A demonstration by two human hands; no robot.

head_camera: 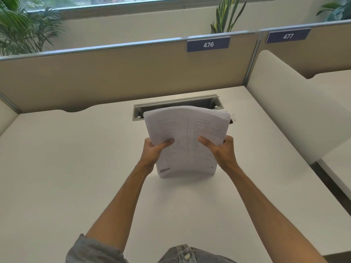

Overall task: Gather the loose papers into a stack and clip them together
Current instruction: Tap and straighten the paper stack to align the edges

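A thick stack of printed white papers (187, 130) stands on its lower edge on the white desk (66, 158), leaning away from me and slightly curved. My left hand (154, 151) grips its left side, thumb on the front sheet. My right hand (221, 149) grips its right side the same way. A black binder clip (232, 118) with silver wire handles shows just behind the stack's upper right corner; whether it lies on the desk or is attached to the sheets I cannot tell.
A grey cable slot (138, 111) is cut into the desk right behind the stack. A beige partition (114, 76) labelled 476 closes the back, and a white divider (284, 111) stands on the right. Plants stand beyond the partition.
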